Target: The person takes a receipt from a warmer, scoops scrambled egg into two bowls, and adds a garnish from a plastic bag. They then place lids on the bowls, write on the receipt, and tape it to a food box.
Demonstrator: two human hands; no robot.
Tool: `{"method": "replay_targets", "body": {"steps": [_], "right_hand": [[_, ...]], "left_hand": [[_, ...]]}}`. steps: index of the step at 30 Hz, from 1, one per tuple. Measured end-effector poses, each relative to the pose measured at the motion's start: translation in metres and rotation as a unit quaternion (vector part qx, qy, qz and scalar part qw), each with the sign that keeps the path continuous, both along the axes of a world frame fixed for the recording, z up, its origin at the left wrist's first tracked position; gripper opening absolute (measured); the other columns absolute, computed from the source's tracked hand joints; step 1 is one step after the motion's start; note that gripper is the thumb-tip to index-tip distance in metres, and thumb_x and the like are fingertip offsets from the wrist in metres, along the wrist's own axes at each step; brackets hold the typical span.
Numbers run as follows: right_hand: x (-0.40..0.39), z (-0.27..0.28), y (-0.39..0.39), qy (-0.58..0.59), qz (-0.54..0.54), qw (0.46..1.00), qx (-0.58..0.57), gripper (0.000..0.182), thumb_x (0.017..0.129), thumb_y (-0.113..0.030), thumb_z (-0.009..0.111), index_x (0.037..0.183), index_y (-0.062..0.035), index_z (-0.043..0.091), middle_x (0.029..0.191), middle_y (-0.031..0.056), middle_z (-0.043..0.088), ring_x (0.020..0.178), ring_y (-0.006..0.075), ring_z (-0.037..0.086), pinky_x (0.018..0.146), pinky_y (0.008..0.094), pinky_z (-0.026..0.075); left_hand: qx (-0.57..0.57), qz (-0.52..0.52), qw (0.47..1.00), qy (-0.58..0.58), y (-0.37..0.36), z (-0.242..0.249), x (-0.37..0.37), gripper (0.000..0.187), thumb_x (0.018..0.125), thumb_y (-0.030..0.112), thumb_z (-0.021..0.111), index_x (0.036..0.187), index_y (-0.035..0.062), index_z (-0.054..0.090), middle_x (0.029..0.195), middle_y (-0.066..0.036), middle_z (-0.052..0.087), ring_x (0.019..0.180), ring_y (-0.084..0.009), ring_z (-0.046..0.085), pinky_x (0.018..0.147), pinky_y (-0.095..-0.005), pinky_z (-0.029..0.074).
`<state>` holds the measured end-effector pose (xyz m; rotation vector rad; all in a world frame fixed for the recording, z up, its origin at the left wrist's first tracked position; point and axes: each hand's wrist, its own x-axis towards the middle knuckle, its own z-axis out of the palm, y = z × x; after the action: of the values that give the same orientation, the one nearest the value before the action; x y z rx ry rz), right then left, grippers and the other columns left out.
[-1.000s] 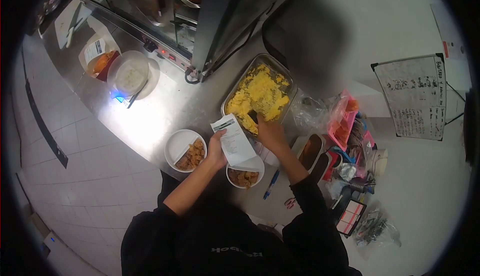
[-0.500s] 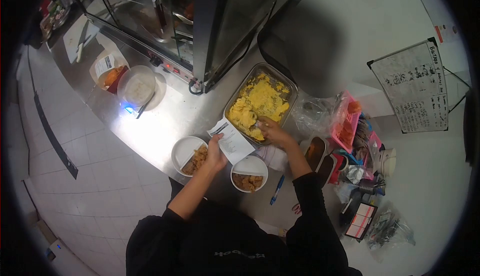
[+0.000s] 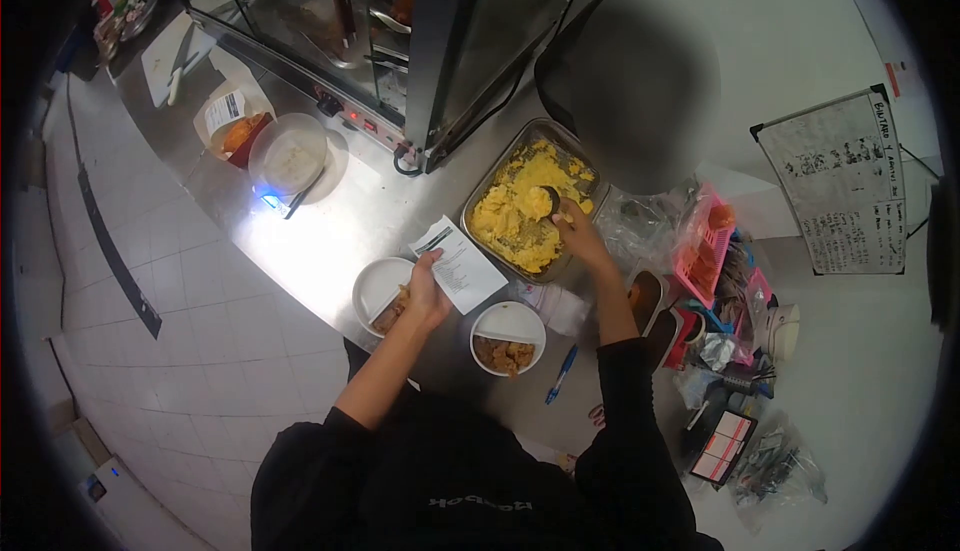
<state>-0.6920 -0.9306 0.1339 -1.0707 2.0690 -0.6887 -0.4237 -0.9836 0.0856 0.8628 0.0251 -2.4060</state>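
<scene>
The left hand (image 3: 428,296) holds a white printed sheet of paper (image 3: 460,273), its fingers closed on the sheet's left edge, with the thumb lying over the print. The paper is tilted above the steel worktop (image 3: 320,251), near the lower left corner of a rectangular metal tray (image 3: 478,187).

The right hand (image 3: 583,236) is over the tray's right side, its fingers wrapped round the handle of a small dark scoop (image 3: 555,195). Soft yellow food fills the scoop's bowl, and more of the same crumbly yellow food (image 3: 515,213) is spread across the tray, with bare metal showing through in patches.

Two round white bowls stand on the worktop nearer the body, each split by an inner divider, with chunky brown food in one part. The left bowl (image 3: 372,286) is partly covered by the left hand and forearm; the right bowl (image 3: 508,320) stands below the paper, in plain view. A blue pen (image 3: 562,374) lies just to the right of the right bowl.

Farther left, a round translucent tub (image 3: 288,154) stands beside an open carton (image 3: 258,137) holding orange-brown food. A pink plastic basket (image 3: 712,269) stands right of the right forearm.
</scene>
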Motion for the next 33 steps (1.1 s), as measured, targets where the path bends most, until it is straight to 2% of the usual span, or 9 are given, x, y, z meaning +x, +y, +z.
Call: {"method": "replay_targets", "body": {"steps": [3, 6, 7, 13, 16, 22, 25, 28, 33], "right_hand": [[-0.005, -0.011, 0.005, -0.032, 0.059, 0.998, 0.019, 0.043, 0.093, -0.029, 0.049, 0.13, -0.0113, 0.04, 0.11, 0.0229, 0.058, 0.099, 0.0351, 0.06, 0.083, 0.0418, 0.046], [0.017, -0.006, 0.008, 0.166, 0.134, 0.976, 0.033, 0.042, 0.092, -0.028, 0.048, 0.13, -0.0129, 0.04, 0.104, 0.0231, 0.061, 0.093, 0.0355, 0.061, 0.079, 0.0426, 0.047], [0.029, 0.004, 0.004, 0.213, 0.125, 0.965, 0.09, 0.042, 0.091, -0.026, 0.047, 0.131, -0.0143, 0.04, 0.094, 0.0219, 0.063, 0.085, 0.0355, 0.062, 0.073, 0.0435, 0.049], [0.039, 0.011, -0.029, 0.333, 0.12, 0.929, 0.109, 0.041, 0.089, -0.023, 0.048, 0.129, -0.0137, 0.043, 0.082, 0.0186, 0.064, 0.073, 0.0348, 0.063, 0.065, 0.0448, 0.049], [0.039, 0.01, -0.038, 0.324, 0.204, 0.918, 0.106, 0.04, 0.088, -0.025, 0.05, 0.127, -0.0154, 0.046, 0.082, 0.0177, 0.065, 0.076, 0.034, 0.063, 0.067, 0.0444, 0.049], [0.01, 0.003, -0.023, 0.168, 0.246, 0.951, 0.085, 0.042, 0.088, -0.032, 0.053, 0.128, -0.0214, 0.047, 0.091, 0.0155, 0.066, 0.085, 0.0316, 0.063, 0.076, 0.0428, 0.047], [0.01, 0.017, -0.016, 0.205, 0.282, 0.922, 0.166, 0.045, 0.086, -0.03, 0.055, 0.129, -0.0196, 0.046, 0.102, 0.012, 0.064, 0.095, 0.0316, 0.061, 0.08, 0.0407, 0.047], [0.011, 0.026, -0.013, 0.251, 0.328, 0.892, 0.184, 0.046, 0.085, -0.03, 0.057, 0.128, -0.0187, 0.047, 0.102, 0.0124, 0.065, 0.094, 0.0309, 0.061, 0.08, 0.0396, 0.047], [-0.004, 0.037, -0.012, 0.143, 0.241, 0.948, 0.147, 0.045, 0.084, -0.029, 0.058, 0.126, -0.0154, 0.048, 0.102, 0.0161, 0.064, 0.094, 0.0323, 0.061, 0.08, 0.0403, 0.047]], "left_hand": [[0.022, -0.004, 1.0, -0.009, 0.002, 0.007, -0.002, 0.037, 0.086, 0.022, 0.044, 0.115, 0.0001, 0.048, 0.111, -0.016, 0.058, 0.102, -0.0295, 0.057, 0.092, -0.0418, 0.045], [0.021, -0.006, 1.0, -0.007, 0.004, 0.01, -0.005, 0.037, 0.086, 0.022, 0.044, 0.115, 0.0002, 0.048, 0.112, -0.016, 0.058, 0.102, -0.0294, 0.057, 0.092, -0.0422, 0.045], [0.021, -0.009, 1.0, -0.008, 0.005, 0.011, -0.006, 0.038, 0.086, 0.022, 0.043, 0.117, -0.0005, 0.047, 0.112, -0.016, 0.057, 0.103, -0.0297, 0.057, 0.092, -0.0421, 0.045], [0.023, -0.017, 0.999, -0.02, 0.006, 0.012, -0.007, 0.04, 0.087, 0.023, 0.042, 0.119, -0.0017, 0.046, 0.113, -0.017, 0.057, 0.104, -0.0297, 0.057, 0.094, -0.0413, 0.045], [0.02, -0.016, 0.999, -0.02, 0.004, 0.01, -0.008, 0.041, 0.088, 0.024, 0.042, 0.119, -0.0018, 0.046, 0.113, -0.017, 0.057, 0.104, -0.03, 0.057, 0.094, -0.0415, 0.044], [0.022, -0.008, 1.0, 0.0, 0.005, 0.008, -0.008, 0.043, 0.088, 0.024, 0.04, 0.121, -0.0029, 0.043, 0.114, -0.019, 0.056, 0.106, -0.0312, 0.056, 0.096, -0.0423, 0.043], [0.029, -0.017, 0.999, 0.008, 0.005, 0.013, -0.007, 0.044, 0.088, 0.023, 0.039, 0.123, -0.0037, 0.042, 0.116, -0.021, 0.055, 0.108, -0.0322, 0.055, 0.097, -0.0425, 0.042], [0.032, -0.018, 0.999, 0.014, 0.006, 0.008, -0.007, 0.045, 0.088, 0.023, 0.039, 0.124, -0.0042, 0.041, 0.118, -0.023, 0.054, 0.11, -0.0331, 0.054, 0.098, -0.0429, 0.041], [0.034, -0.024, 0.999, -0.001, 0.006, 0.014, -0.007, 0.047, 0.088, 0.024, 0.038, 0.124, -0.0047, 0.041, 0.12, -0.024, 0.053, 0.11, -0.0342, 0.053, 0.098, -0.0435, 0.041]]}}
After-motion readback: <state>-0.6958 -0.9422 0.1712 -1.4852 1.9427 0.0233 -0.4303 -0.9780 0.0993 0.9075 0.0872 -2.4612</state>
